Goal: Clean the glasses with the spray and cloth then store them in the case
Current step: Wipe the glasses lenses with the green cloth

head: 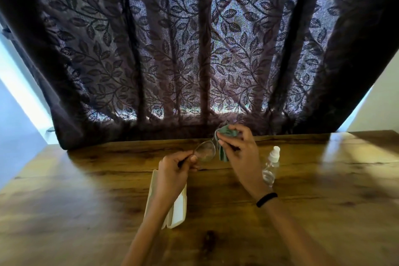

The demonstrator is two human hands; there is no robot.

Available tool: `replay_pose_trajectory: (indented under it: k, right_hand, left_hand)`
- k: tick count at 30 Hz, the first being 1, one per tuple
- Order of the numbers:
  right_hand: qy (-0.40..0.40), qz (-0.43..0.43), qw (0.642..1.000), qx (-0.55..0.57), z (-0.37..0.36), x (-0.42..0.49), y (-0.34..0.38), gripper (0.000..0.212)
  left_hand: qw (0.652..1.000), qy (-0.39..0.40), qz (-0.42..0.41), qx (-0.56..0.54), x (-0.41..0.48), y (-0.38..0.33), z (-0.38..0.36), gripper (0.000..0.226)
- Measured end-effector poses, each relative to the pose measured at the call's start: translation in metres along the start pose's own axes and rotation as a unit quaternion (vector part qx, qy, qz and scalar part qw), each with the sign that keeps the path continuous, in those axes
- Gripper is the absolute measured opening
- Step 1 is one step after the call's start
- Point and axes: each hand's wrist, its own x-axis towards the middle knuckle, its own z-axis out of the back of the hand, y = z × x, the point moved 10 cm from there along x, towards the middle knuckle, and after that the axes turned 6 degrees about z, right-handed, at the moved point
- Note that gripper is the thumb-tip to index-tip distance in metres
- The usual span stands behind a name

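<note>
My only camera rides on my head, wide-angle, facing forward and down. It sits close over the table, with the curtain at twelve o'clock. My left hand and right hand meet near centre.

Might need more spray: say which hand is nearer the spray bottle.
Right. The right hand sits just left of the spray bottle; the left hand is farther left, beyond the glasses.

Home: leaf-patterned curtain, wooden table
</note>
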Motion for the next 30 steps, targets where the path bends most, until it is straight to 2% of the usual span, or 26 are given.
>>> replay_pose_trajectory:
  k: [3, 6, 9, 14, 24, 28, 30]
  right_hand:
    - [-0.025, -0.012, 0.999, -0.036, 0.012, 0.010, -0.009, 0.022]
    - [-0.055, -0.039, 0.997, -0.044, 0.024, 0.019, -0.020, 0.021]
    - [-0.045, -0.013, 0.998, -0.047, 0.022, 0.019, -0.013, 0.021]
    - [0.013, 0.067, 0.996, -0.060, -0.002, 0.005, 0.014, 0.023]
    - [-0.045, 0.010, 0.995, -0.084, 0.023, 0.024, -0.009, 0.019]
    - [-0.038, 0.048, 0.995, -0.078, 0.013, 0.016, 0.006, 0.020]
    - [-0.012, 0.077, 0.994, -0.078, 0.000, 0.006, 0.017, 0.022]
  left_hand:
    - [1.000, 0.010, 0.000, -0.003, -0.003, -0.002, 0.001, 0.036]
    - [1.000, 0.012, 0.011, -0.016, -0.004, -0.001, 0.001, 0.033]
    - [0.999, 0.010, 0.018, -0.031, -0.003, 0.000, -0.001, 0.020]
    - [0.998, 0.001, 0.014, -0.053, -0.001, -0.006, -0.002, 0.026]
    - [0.999, 0.014, -0.021, -0.039, -0.006, -0.013, -0.001, 0.033]
    - [0.998, 0.007, -0.011, -0.056, -0.002, -0.009, -0.002, 0.023]
    - [0.998, 0.006, -0.013, -0.057, -0.001, -0.009, -0.002, 0.028]
